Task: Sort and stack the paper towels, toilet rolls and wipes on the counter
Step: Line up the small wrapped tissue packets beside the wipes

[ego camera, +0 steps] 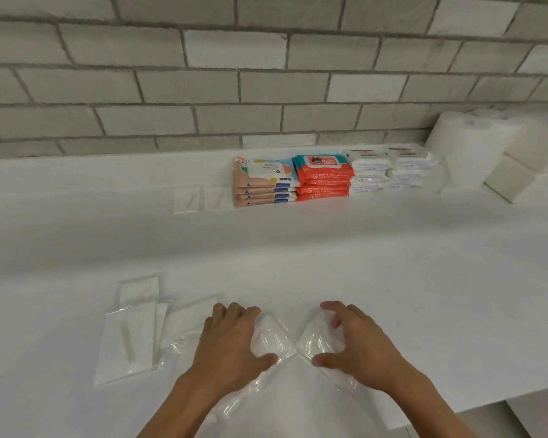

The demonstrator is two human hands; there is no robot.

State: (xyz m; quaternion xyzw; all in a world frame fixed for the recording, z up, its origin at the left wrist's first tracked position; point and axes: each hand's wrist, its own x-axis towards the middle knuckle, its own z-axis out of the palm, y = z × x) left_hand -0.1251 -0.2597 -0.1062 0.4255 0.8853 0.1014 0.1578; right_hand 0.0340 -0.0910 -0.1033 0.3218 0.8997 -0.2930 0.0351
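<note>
Both forearms enter from the lower edge, bare, and angle inward toward each other. Left hand (231, 339) lies palm down, knuckles raised, fingers curled forward and thumb (266, 359) stretched toward the midline – it pinches the left packet (266, 338) at its edge. Right hand (359, 346) mirrors this pose: fingers (334, 312) arched over the top, thumb below, gripping the right packet (317, 341). The two thumbs point at each other – near, not touching. Wrists are straight.
</note>
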